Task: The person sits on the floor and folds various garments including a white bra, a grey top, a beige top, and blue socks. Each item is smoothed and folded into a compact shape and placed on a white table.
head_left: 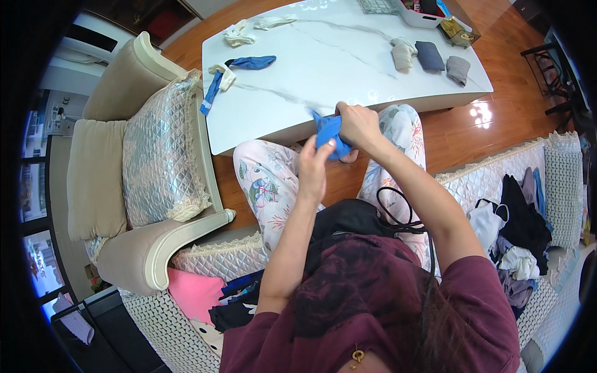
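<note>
A crumpled blue cloth item (332, 135) is held over my lap, just off the near edge of the marble-patterned table (298, 84). My left hand (317, 156) pinches its lower left side. The upper right side is gripped by my right hand (358, 123), whose fingers are partly hidden. On the table's left lie blue socks (252, 62) and a cream sock (225, 77), with white socks (239, 34) farther back. At the right sit a folded cream bundle (403, 53), a dark blue-grey bundle (429, 56) and a grey bundle (458, 70).
A white basket (422, 19) and a small tray with a gold packet (457, 32) stand at the back right. An armchair (161, 154) is at the left. Piled clothes (522, 228) lie on the sofa at my right, and a pink cloth (196, 293) at my left.
</note>
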Demonstrator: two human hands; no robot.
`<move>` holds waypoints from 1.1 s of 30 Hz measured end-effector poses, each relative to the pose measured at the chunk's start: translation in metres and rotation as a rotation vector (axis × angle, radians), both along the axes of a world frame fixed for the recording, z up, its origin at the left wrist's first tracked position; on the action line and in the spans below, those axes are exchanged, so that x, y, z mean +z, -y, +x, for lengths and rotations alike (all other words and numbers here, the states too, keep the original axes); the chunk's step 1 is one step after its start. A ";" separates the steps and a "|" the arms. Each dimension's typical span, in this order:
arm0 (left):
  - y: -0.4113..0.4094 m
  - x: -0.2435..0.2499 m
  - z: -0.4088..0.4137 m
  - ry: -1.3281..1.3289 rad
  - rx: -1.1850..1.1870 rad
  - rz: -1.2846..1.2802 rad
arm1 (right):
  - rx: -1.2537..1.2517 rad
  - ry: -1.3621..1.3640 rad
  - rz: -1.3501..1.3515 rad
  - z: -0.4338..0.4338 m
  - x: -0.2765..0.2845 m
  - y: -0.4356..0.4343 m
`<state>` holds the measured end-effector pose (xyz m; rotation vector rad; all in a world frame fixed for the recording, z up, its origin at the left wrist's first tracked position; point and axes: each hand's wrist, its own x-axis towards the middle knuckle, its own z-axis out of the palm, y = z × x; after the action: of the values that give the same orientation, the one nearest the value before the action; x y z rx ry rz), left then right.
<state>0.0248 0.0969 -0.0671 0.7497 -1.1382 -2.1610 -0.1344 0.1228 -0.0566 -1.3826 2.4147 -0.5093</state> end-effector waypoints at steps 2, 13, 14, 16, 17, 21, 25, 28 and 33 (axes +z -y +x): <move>-0.005 -0.001 0.000 0.099 -0.039 -0.116 | 0.011 0.273 -0.093 -0.007 0.000 0.000; 0.028 -0.034 -0.011 0.604 0.216 -0.840 | -0.032 -0.110 0.019 0.019 0.006 0.003; 0.021 -0.028 -0.011 0.454 0.172 -0.593 | 0.032 -0.082 0.058 0.011 0.003 0.005; 0.010 -0.018 -0.013 0.088 0.152 -0.147 | 0.099 -0.035 0.052 -0.003 0.001 0.007; 0.009 -0.015 -0.011 0.175 0.172 -0.145 | 0.140 0.013 -0.016 -0.007 0.003 0.007; 0.026 -0.022 -0.010 0.426 0.294 -0.437 | 0.204 0.739 -0.156 0.001 0.018 0.006; 0.045 -0.036 -0.014 0.610 0.275 -0.686 | 0.114 0.290 -0.094 0.017 0.022 0.008; 0.035 -0.031 -0.019 0.632 0.218 -1.061 | 0.054 -0.056 -0.004 0.009 0.009 0.011; 0.001 -0.015 -0.015 0.098 0.020 -0.070 | 0.092 -0.067 -0.037 -0.013 -0.011 0.013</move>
<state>0.0094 0.0956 -0.0817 0.8396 -1.2441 -2.0767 -0.1472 0.1098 -0.0671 -1.5420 2.3907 -0.4946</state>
